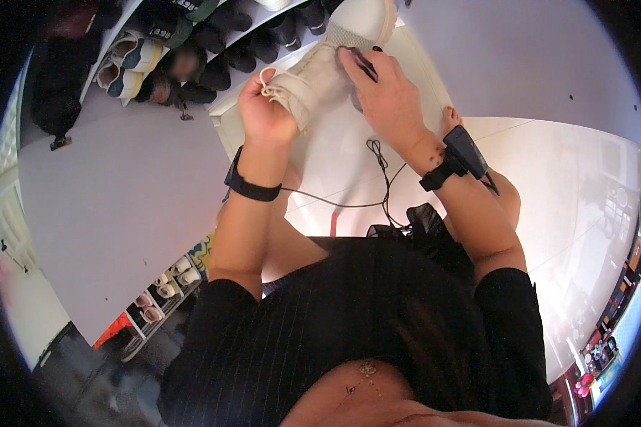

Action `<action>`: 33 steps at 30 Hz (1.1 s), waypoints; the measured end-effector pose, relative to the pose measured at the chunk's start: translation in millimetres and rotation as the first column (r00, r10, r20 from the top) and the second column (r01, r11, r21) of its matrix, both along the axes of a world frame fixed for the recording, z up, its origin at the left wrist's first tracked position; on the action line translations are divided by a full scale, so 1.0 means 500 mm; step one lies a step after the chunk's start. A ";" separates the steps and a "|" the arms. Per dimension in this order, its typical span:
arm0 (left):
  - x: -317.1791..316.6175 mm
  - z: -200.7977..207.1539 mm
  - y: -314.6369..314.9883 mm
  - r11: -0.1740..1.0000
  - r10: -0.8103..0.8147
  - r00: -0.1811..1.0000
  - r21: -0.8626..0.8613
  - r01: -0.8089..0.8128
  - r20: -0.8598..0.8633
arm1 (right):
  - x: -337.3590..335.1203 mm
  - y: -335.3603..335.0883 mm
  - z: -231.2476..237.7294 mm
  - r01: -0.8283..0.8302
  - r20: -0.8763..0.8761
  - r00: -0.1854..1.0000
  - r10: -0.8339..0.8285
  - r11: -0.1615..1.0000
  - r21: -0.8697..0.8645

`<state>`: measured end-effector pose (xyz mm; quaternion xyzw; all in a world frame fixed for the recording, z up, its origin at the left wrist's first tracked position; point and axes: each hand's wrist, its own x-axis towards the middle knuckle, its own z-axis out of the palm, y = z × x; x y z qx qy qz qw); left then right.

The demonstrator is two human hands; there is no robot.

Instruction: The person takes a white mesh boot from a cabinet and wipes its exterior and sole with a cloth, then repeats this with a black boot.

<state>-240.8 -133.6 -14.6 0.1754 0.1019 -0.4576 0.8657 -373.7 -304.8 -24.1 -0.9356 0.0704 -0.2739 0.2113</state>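
A cream lace-up shoe (pixel 316 77) is held up in front of me, its toe pointing to the far side and its laces hanging loose near the ankle opening. My left hand (pixel 267 117) is closed around the shoe at its heel end. My right hand (pixel 390 99) grips a small dark tool (pixel 366 65) against the right side of the shoe, near the toe. Fingers cover much of this tool, so its exact kind cannot be made out.
Shelves with dark shoes (pixel 263 46) and colourful sneakers (pixel 129 64) stand at the far left. A grey cabinet door (pixel 121 206) hangs open on my left. A lower rack (pixel 157 313) holds light shoes. A black cable (pixel 335 201) runs between my wrists.
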 end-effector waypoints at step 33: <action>-0.006 -0.008 0.005 0.988 0.109 0.993 0.110 -0.104 -0.037 | 0.004 -0.070 -0.020 0.271 -0.466 0.872 0.147 0.649 0.711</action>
